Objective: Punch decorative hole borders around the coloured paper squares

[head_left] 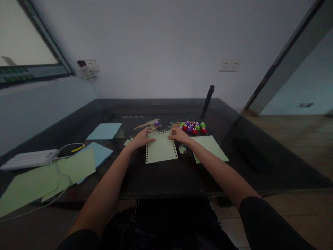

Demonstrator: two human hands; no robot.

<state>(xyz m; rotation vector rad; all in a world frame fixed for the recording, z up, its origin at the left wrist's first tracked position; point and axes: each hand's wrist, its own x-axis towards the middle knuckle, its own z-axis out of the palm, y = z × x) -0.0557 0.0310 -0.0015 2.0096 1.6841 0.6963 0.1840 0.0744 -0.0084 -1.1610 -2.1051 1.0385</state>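
A pale green sheet of paper (161,147) with punched holes along its edges lies in front of me. My left hand (142,138) has its thumb over the sheet's left edge and its fingers by the upper left corner. At the upper right corner, the thumb and fingers of my right hand (179,134) hold the edge. Just beyond the sheet stands a small purple ball-like piece (156,123) with a white eye-like top. A cluster of similar red, green and purple pieces (193,127) sits past my right hand. Under my right forearm lies another pale green sheet (212,147).
Blue paper (105,131) and more green sheets (36,182) lie at the left, beside a white power strip (31,159) with a trailing cable. A dark upright rod (207,101) stands at the back right. A flat black object (251,154) rests on the dark table (166,182).
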